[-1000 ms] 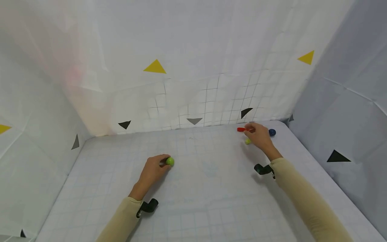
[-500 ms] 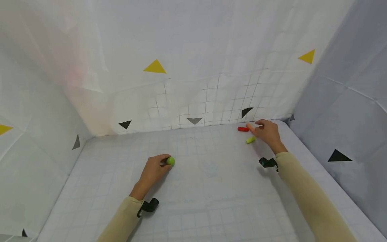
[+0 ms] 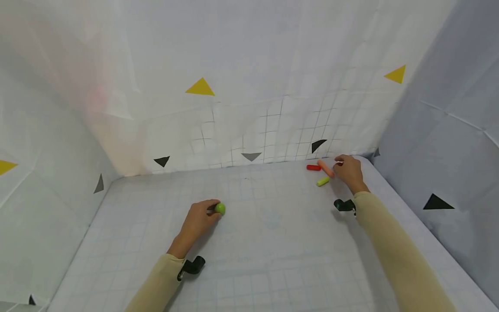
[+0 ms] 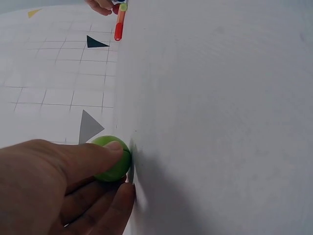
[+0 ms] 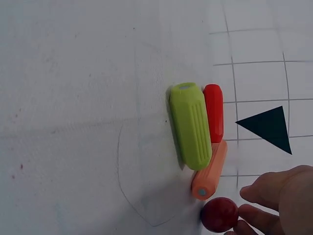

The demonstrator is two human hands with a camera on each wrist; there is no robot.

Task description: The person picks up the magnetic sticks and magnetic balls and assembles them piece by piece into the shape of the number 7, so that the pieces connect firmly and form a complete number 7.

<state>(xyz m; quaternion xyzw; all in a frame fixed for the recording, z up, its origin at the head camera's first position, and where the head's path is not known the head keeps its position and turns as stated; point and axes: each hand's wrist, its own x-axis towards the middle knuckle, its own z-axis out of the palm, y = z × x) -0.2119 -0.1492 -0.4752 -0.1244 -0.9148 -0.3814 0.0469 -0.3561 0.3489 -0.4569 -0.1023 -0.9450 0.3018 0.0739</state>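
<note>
My left hand (image 3: 199,221) pinches a small green ball (image 4: 113,159), thumb on one side and fingers on the other, just over the white tabletop. At the far right, my right hand (image 3: 348,171) is beside a dark red ball (image 5: 220,214). One fingertip appears to touch that ball, while the thumb stands apart from it. Left of this hand lie three short, chunky sticks: a ribbed yellow-green stick (image 5: 190,127), a red stick (image 5: 213,112) and a peach stick (image 5: 209,174). The peach one slants between the other two. A sliver of blue shows behind the balls in the left wrist view.
A white sheet covers the table (image 3: 269,225), with white walls at the back and both sides. Black, grey and yellow triangles mark the walls, such as the black triangle (image 3: 319,145) behind the sticks. Each wrist carries a dark camera mount (image 3: 192,265).
My right hand has left the peach stick and shifted right to the dark red ball. The blue ball seen earlier is now hidden in the head view. My left hand stays put.
</note>
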